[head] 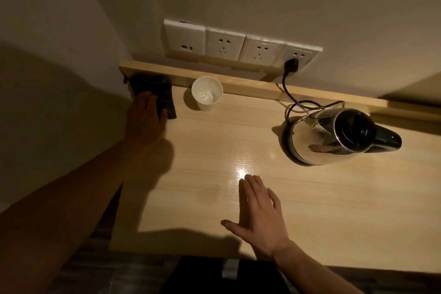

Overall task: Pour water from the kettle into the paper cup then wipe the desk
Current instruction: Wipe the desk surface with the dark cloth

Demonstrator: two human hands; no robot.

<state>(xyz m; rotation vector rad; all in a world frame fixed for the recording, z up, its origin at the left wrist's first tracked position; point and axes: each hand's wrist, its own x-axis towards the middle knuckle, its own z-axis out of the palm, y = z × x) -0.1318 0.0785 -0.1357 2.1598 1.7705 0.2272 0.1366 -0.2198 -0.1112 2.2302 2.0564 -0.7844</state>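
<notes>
A white paper cup (207, 93) with some water in it stands upright near the desk's back rail. To its left a dark cloth (155, 89) lies in the far left corner. My left hand (145, 119) lies on the cloth with the fingers curled onto it. A steel kettle (334, 136) with a black lid and handle sits on its base at the right. My right hand (259, 210) hovers flat and open over the light wooden desk (334, 210), holding nothing. A few water drops glisten just ahead of its fingertips.
A row of wall sockets (241, 44) sits above the desk's raised back rail (238, 86). The kettle's black cord (290, 83) runs from the rightmost socket down to the base. A wall closes off the left side.
</notes>
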